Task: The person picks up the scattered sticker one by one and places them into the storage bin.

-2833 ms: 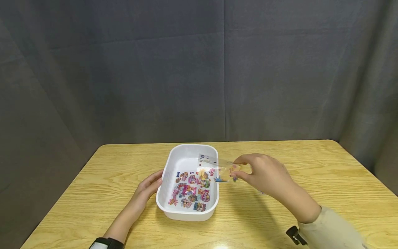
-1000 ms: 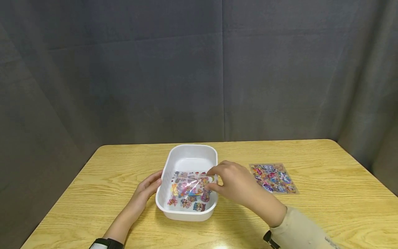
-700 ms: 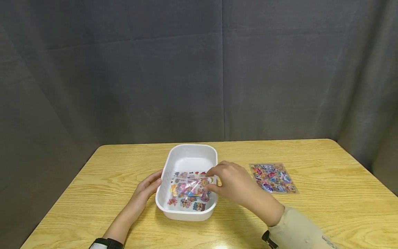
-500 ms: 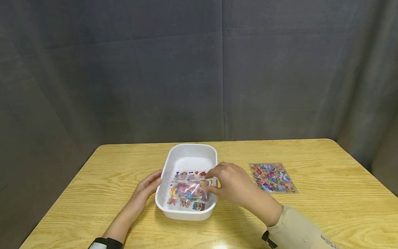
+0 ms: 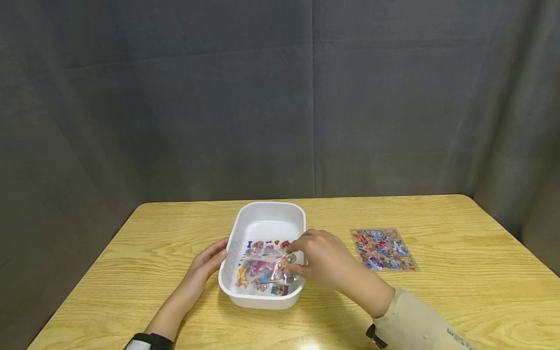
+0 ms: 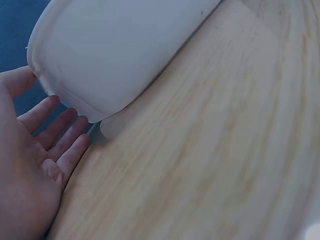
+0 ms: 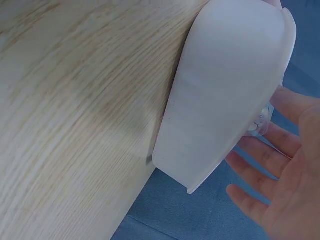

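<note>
A white plastic tub [image 5: 268,304] with rounded corners stands on the table. My left hand [image 5: 205,265] rests its fingertips against the tub's left side, fingers loosely extended in the left wrist view. At the right rim, my right hand [image 5: 321,257] reaches over and pinches a clear sticker sheet [image 5: 280,266] between thumb and fingers. This sheet is slightly curved and shiny, inside the tub. In the right wrist view, a corner of the clear sticker sheet [image 7: 261,123] shows between thumb and index finger. Under it lie more colourful cartoon stickers [image 5: 258,244], partly covered by the held sheet.
A second, square sticker sheet [image 5: 385,250] lies flat on the wooden table [image 5: 175,226], right of the tub. Behind the table hangs a dark grey curtain [image 5: 245,107].
My right hand has moved left from over the table into the tub with the clear sticker sheet, then slightly nearer the front. The square sheet at right is now uncovered. My left hand has stayed put.
</note>
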Motion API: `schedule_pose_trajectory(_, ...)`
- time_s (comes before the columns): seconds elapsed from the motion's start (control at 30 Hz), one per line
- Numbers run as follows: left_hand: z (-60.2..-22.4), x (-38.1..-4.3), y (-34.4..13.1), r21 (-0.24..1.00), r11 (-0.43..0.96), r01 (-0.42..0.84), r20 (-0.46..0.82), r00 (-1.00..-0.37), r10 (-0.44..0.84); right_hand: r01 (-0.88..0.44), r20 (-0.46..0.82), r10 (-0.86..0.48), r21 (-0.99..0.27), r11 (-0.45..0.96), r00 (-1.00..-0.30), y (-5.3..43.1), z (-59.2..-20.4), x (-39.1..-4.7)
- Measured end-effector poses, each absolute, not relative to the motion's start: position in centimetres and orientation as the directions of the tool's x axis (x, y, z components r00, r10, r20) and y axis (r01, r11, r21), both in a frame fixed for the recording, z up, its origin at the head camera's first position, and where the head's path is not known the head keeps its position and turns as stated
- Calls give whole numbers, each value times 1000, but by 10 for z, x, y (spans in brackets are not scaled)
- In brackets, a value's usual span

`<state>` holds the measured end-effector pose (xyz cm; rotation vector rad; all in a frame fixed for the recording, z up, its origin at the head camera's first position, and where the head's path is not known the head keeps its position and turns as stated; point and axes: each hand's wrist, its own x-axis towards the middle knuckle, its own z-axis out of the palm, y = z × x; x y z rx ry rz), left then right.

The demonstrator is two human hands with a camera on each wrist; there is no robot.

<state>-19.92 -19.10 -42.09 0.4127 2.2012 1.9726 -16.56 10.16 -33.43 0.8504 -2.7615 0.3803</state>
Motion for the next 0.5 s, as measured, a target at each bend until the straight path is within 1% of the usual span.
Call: schedule_pose_trajectory(0.5, -420, -200, -190, 991, 93, 95, 64, -953, 296, -574, 286, -515, -183, 798, -808, 102, -337, -165)
